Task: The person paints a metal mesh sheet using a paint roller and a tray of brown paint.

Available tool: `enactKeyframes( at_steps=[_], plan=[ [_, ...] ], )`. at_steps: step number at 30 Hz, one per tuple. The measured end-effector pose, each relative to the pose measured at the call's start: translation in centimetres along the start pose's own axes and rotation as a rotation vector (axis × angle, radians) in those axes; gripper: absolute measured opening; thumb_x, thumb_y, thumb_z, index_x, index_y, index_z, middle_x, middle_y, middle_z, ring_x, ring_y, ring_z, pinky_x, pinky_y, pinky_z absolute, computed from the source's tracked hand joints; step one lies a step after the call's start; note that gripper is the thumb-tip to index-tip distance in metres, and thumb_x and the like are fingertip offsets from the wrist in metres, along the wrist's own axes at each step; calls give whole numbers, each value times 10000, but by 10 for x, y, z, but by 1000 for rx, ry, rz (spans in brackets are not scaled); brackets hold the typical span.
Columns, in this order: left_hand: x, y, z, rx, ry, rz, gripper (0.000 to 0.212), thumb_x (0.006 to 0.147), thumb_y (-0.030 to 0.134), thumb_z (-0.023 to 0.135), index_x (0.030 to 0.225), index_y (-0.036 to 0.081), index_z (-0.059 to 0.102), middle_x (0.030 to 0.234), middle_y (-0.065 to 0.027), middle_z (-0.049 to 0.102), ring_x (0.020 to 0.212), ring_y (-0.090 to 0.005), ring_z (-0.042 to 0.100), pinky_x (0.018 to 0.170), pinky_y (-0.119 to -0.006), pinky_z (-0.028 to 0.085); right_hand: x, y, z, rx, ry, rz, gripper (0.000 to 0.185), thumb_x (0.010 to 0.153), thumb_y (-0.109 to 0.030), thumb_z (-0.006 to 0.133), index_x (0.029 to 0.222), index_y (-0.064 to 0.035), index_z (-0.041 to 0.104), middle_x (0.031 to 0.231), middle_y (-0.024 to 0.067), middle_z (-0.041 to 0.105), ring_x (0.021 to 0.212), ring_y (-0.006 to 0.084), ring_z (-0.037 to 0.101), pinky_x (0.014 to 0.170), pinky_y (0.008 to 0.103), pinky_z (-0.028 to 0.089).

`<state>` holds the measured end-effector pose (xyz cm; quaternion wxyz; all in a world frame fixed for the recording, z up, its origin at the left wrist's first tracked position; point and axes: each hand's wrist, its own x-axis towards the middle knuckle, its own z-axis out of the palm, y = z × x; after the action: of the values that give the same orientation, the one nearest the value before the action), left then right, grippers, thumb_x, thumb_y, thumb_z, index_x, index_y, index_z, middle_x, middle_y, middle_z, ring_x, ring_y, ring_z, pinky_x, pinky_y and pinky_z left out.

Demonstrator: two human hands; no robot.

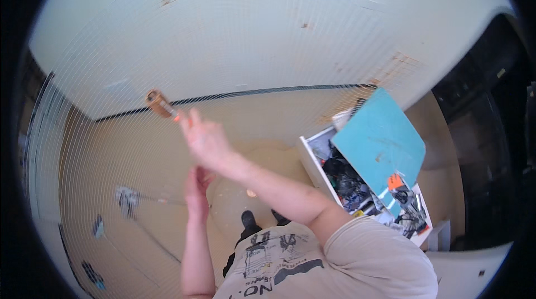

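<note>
My right hand (207, 137) is raised ahead of me, its fingers on a blurred hand-held object (159, 103) with a brown cylindrical end and an orange part. What exactly this object is, I cannot tell. Just below the right wrist is my left hand (199, 188), fingers partly curled. Nothing shows clearly in it, and part of it is hidden. Fine pale curved lines (104, 144) sweep across the view around both hands; whether they are a mesh or a moving cord is unclear.
To my right, an open white drawer (320, 169) holds jumbled dark items beneath a tilted turquoise board (383, 135). An orange-tipped item (394, 182) lies on the board's near edge. Long-handled cleaning tools (127, 200) are on the left. A pale wall (251, 39) stands ahead.
</note>
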<state>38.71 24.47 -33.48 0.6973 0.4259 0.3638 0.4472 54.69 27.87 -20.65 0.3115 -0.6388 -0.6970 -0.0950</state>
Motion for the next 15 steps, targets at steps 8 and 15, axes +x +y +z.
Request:
enactKeyframes(
  at_steps=[8,15],
  plan=[
    [56,86,112,-259,-224,-200,432,1118,340,407,1407,39,521,1276,-137,657,1157,-240,639,990,-370,530,-38,18,-36,181,46,111,443,938,-80,540,1322,120,447,1098,221,562,801,334,696,623,413,587],
    [54,75,125,-216,-137,-196,258,1105,319,475,1091,72,547,882,-14,579,791,-122,577,739,-318,552,-127,66,-202,292,215,-104,396,889,-185,744,1244,-30,661,1206,138,656,1119,328,641,947,412,530]
  ],
)
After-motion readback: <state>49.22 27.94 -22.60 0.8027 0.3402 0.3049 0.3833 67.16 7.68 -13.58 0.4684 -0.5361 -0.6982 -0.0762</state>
